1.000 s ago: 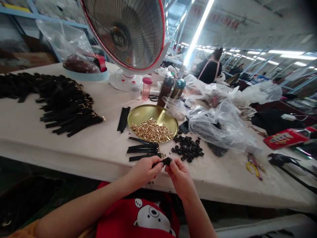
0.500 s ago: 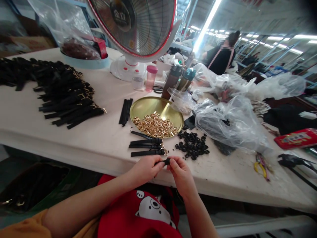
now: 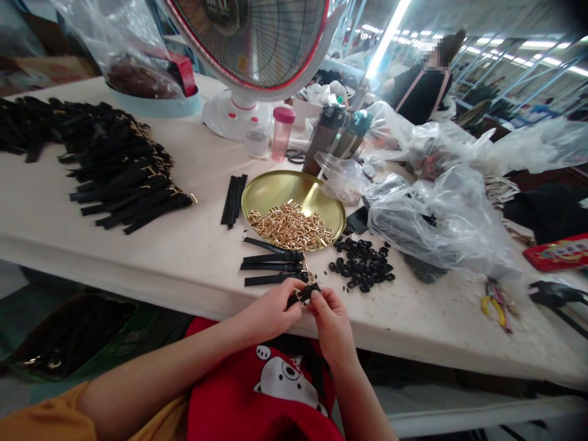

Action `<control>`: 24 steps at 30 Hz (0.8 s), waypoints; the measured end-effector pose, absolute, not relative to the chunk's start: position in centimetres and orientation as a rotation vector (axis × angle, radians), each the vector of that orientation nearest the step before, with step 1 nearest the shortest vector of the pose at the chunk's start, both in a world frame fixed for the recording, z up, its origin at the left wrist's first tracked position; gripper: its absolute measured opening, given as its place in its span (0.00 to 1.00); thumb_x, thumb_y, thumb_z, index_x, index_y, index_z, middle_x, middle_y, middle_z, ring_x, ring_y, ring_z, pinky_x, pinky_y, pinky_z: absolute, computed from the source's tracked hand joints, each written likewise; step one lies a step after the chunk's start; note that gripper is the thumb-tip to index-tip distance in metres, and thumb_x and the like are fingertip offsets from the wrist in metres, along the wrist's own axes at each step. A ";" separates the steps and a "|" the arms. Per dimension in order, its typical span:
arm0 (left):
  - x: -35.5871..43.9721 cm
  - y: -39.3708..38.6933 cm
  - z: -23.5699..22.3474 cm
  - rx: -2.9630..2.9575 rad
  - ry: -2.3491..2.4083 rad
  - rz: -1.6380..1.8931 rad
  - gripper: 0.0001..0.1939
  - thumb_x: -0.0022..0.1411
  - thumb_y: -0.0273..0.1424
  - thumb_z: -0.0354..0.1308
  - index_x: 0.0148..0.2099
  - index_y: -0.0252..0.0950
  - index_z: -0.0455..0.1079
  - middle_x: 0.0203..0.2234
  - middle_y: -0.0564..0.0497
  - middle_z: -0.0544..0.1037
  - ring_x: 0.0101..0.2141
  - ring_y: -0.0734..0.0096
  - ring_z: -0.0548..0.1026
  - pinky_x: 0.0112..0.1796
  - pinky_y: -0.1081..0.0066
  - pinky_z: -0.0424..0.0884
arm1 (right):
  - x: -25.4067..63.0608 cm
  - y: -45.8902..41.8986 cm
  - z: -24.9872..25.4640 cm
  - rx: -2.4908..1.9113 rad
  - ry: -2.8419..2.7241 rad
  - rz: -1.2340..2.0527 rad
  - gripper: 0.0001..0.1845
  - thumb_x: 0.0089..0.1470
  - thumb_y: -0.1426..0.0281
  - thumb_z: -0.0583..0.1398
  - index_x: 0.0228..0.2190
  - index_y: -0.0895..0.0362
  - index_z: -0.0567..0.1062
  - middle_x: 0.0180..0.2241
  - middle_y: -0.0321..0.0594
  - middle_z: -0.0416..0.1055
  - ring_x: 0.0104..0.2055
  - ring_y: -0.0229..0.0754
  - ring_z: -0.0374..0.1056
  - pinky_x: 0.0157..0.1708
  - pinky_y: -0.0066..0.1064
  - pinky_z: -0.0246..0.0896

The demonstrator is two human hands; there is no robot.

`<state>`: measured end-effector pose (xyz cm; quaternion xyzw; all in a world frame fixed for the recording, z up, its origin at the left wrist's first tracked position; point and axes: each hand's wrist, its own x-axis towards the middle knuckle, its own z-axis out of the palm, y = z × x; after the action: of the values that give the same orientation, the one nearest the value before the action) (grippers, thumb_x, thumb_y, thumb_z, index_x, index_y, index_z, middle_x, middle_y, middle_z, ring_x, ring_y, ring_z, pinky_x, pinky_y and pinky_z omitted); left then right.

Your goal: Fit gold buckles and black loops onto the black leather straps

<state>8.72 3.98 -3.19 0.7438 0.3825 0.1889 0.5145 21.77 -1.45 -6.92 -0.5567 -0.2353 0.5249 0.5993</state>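
Head view, as I watch from afar: my left hand (image 3: 270, 313) and right hand (image 3: 331, 324) are closed in narrow pinches, fingertips meeting on a short black strap (image 3: 314, 290) with a gold fitting (image 3: 302, 296), held over the edge of the bench (image 3: 55, 211). Keeping both pinches this close steadies the joint. Just beyond lie three similar straps (image 3: 273, 263), beside a brass tray (image 3: 294, 187) of gold clips (image 3: 291, 225) and scattered black rings (image 3: 362, 264). Further left sits a long heap of black straps (image 3: 114, 165).

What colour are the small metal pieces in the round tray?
The metal pieces are gold, in the head view.
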 end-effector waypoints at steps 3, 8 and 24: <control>8.1 4.0 -2.7 1.751 0.891 0.435 0.18 0.54 0.24 0.45 0.49 0.34 0.59 0.40 0.48 0.71 0.39 0.68 0.68 0.41 0.69 0.63 | 21.8 -1.6 -6.5 -1.282 -0.666 1.283 0.10 0.46 0.63 0.61 0.29 0.56 0.70 0.23 0.31 0.65 0.26 0.34 0.58 0.30 0.27 0.54; 7.2 3.9 -2.1 1.660 0.840 0.382 0.16 0.56 0.26 0.44 0.48 0.34 0.57 0.30 0.52 0.72 0.29 0.73 0.68 0.33 0.73 0.65 | 21.3 -2.3 -5.7 -1.215 -0.737 1.335 0.11 0.50 0.61 0.58 0.29 0.56 0.71 0.23 0.33 0.66 0.27 0.36 0.60 0.32 0.29 0.55; 5.7 2.6 -1.9 1.892 1.019 0.300 0.11 0.55 0.38 0.52 0.38 0.36 0.63 0.30 0.51 0.75 0.31 0.68 0.71 0.29 0.74 0.62 | 20.6 -4.1 -5.2 -0.946 -0.427 1.841 0.13 0.38 0.65 0.66 0.27 0.55 0.70 0.21 0.31 0.63 0.22 0.32 0.56 0.24 0.24 0.55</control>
<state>5.72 2.55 -1.92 0.7710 0.4152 0.1223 0.4671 20.57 -4.08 -5.17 -0.3897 -0.1761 0.7584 0.4918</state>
